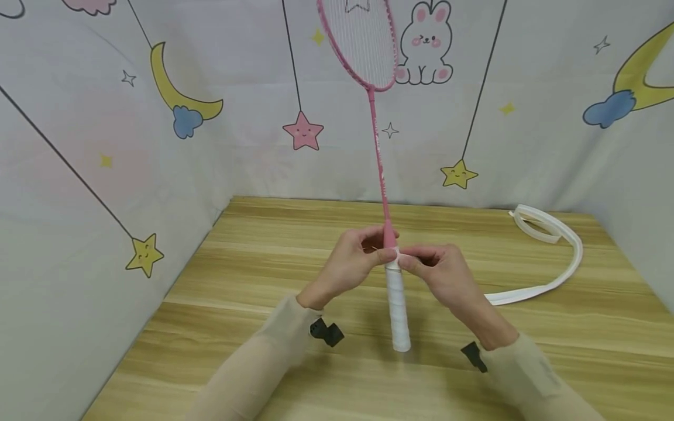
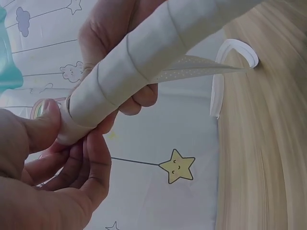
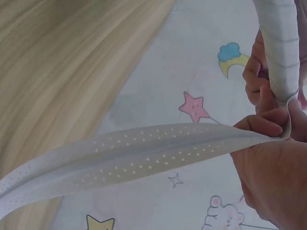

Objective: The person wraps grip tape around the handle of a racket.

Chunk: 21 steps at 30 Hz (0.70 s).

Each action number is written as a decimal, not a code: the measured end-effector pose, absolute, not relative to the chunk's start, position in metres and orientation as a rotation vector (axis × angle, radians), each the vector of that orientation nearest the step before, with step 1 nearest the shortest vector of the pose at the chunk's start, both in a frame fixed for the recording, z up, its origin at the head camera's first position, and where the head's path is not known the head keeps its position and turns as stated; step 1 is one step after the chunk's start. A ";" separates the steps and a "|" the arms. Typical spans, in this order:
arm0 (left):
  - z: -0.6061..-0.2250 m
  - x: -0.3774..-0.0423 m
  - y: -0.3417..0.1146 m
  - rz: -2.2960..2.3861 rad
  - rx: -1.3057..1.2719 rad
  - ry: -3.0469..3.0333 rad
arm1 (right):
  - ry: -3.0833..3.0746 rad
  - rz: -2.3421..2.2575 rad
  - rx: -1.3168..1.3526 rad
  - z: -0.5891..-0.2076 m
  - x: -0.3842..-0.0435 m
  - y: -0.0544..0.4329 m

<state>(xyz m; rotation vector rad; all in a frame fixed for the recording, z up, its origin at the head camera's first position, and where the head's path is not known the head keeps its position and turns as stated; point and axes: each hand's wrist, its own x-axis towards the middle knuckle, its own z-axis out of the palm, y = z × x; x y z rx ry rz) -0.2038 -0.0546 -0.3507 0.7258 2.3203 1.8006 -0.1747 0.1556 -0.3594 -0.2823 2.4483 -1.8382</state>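
Note:
A pink badminton racket (image 1: 379,155) stands nearly upright over the table, strings up, its wrapped white handle (image 1: 398,310) pointing down. My left hand (image 1: 347,257) grips the top of the handle, thumb against the white wrap just below the pink cone. From the other side my right hand (image 1: 453,275) pinches the white grip tape (image 3: 144,148) at that same spot. The tape leaves my right fingers as a long loose strip with rows of small holes. Overlapping turns show along the handle in the left wrist view, where the right hand (image 2: 110,33) is partly hidden behind it.
The tape's far part curls on the wooden table (image 1: 253,251) at the right. A white cloth backdrop (image 1: 253,158) with printed stars, moons and a rabbit surrounds the table's back and sides. The racket head (image 1: 363,47) reaches up in front of it.

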 end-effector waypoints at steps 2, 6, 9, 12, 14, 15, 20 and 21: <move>-0.350 -0.205 -0.056 1.792 0.733 2.296 | 2.459 -1.831 -0.286 -0.357 -0.174 0.156; -0.350 -0.205 -0.058 1.796 0.719 2.242 | 2.513 -1.819 -0.257 -0.353 -0.171 0.154; -0.349 -0.205 -0.059 1.804 0.677 2.218 | 2.569 -1.777 -0.260 -0.350 -0.168 0.151; -0.349 -0.205 -0.059 1.824 0.645 2.201 | 2.604 -1.717 -0.291 -0.346 -0.167 0.150; -0.348 -0.205 -0.059 1.842 0.649 2.175 | 2.620 -1.682 -0.320 -0.344 -0.167 0.151; -0.347 -0.205 -0.059 1.851 0.655 2.158 | 2.631 -1.666 -0.331 -0.343 -0.167 0.152; -0.347 -0.206 -0.061 1.873 0.677 2.044 | 2.638 -1.651 -0.400 -0.342 -0.166 0.154; -0.347 -0.206 -0.062 1.877 0.674 2.021 | 2.630 -1.656 -0.410 -0.343 -0.166 0.154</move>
